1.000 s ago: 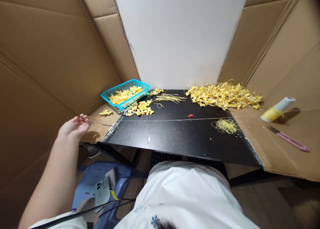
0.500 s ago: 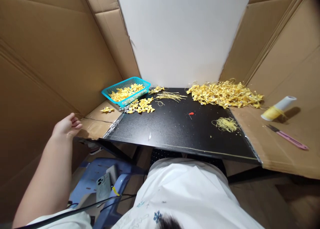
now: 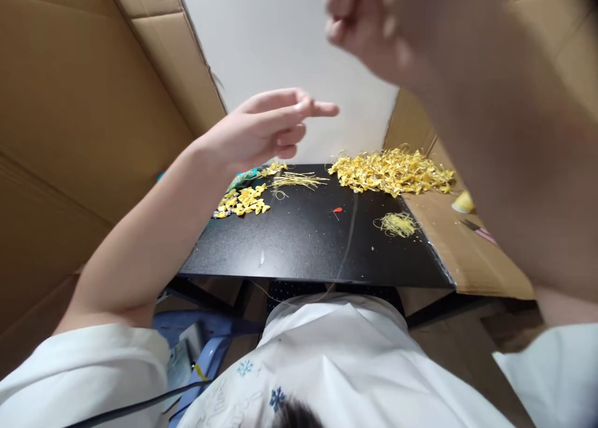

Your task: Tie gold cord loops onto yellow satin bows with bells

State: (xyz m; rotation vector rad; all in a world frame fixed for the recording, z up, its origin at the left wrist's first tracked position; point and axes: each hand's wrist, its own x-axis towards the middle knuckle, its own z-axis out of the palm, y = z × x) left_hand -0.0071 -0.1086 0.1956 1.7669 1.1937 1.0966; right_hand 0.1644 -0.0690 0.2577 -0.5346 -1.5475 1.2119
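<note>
- A thin thread (image 3: 346, 253) is seen nearer the wearer than the bow heap (image 3: 392, 171), hung slack past the front edge of the bench (image 3: 299, 247).
- The slack is best taken up gently, clear of the thread clump (image 3: 398, 224) in front of the heap.
- The left hand (image 3: 266, 126) is raised left of the heap, one finger extended, others bent; whether thread is pinched cannot be told.
- The right hand (image 3: 374, 32), above the heap in view, is curled, blurred and cut off; its grip cannot be told.
- The basket (image 3: 242, 179), left of the heap, is mostly hidden by the left arm.
</note>
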